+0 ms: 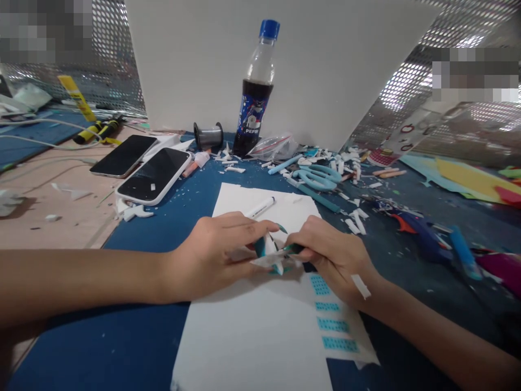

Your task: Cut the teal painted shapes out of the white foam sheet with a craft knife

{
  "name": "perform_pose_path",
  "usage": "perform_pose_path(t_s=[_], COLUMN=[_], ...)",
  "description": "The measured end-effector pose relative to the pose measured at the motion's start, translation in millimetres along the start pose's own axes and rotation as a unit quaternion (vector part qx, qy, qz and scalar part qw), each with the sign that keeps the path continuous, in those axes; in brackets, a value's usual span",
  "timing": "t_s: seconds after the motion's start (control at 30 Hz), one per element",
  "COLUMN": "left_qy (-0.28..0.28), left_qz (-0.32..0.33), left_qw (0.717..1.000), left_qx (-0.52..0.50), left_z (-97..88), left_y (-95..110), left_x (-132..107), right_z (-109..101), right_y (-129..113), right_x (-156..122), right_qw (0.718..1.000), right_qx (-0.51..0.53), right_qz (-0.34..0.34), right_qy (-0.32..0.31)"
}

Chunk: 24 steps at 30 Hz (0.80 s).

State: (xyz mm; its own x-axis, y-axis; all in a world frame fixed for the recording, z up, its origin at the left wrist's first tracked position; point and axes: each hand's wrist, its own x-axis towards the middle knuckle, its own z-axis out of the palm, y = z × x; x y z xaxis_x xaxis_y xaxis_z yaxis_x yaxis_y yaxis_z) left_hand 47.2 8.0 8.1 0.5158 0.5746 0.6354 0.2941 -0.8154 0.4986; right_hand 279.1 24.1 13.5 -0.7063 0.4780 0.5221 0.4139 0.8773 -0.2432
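My left hand (215, 252) is closed around a small white and teal piece (269, 245), its thumb and fingers pinching the edges. A pale pointed strip sticks out from the piece between the two hands. My right hand (336, 252) pinches a thin dark-green thing against the piece; its kind is unclear because the fingers cover most of it. A bit of white tape or paper clings to the right wrist. Both hands are above a white sheet (248, 336), where a white pen (260, 207) lies just beyond them. Beside the right forearm, a pale strip carries teal patterned patches (334, 325).
A Pepsi bottle (255, 103) stands against a white board (195, 60). Two phones (157, 176) lie at left near a spool (208, 136). Light-blue scissors (317, 177) sit among white scraps. A blue glue gun (423, 233) and coloured sheets (459, 176) are at right.
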Motion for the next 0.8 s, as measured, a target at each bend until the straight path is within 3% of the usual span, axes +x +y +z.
perform_pose_path(t_s=[0.1, 0.23, 0.47, 0.8], left_qy=[-0.002, -0.003, -0.005, 0.014], left_qz=[0.016, -0.028, -0.119, -0.078], left_qw=[1.000, 0.999, 0.993, 0.996], left_qx=[0.011, 0.029, -0.016, -0.027], left_z=[-0.6, -1.8, -3.5, -3.1], left_y=[1, 2, 5, 1], left_x=[0, 0, 2, 0], right_z=[0, -5, -11, -7], right_y=[0, 3, 11, 15], right_x=[-1, -3, -5, -6], right_qw=[1.000, 0.998, 0.995, 0.995], right_qx=[0.014, 0.046, 0.091, 0.091], right_qz=[0.009, 0.038, 0.012, 0.007], right_qy=[0.010, 0.030, -0.040, -0.044])
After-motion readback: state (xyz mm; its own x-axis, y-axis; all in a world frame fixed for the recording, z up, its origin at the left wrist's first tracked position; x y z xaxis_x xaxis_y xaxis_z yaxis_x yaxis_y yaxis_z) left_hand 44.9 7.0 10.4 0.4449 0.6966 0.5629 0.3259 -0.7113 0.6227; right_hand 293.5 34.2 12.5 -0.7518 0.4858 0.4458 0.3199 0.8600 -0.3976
